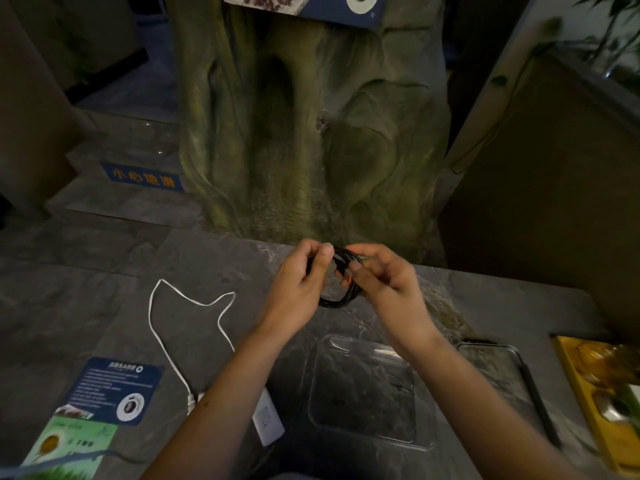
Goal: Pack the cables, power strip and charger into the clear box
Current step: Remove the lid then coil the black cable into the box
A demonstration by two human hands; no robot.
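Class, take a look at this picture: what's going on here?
A person holds a coiled black cable with the left hand and right hand, above a grey counter. The clear box sits open just below, with nothing visibly inside. A white cable and white charger lie on the counter to its left.

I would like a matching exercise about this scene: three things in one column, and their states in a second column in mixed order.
Things:
1 clear box
2 black cable
3 white cable

States:
A coiled, held by left hand and right hand
B uncoiled, left of both hands
C open, standing on the table

Pairs: 1-C; 2-A; 3-B
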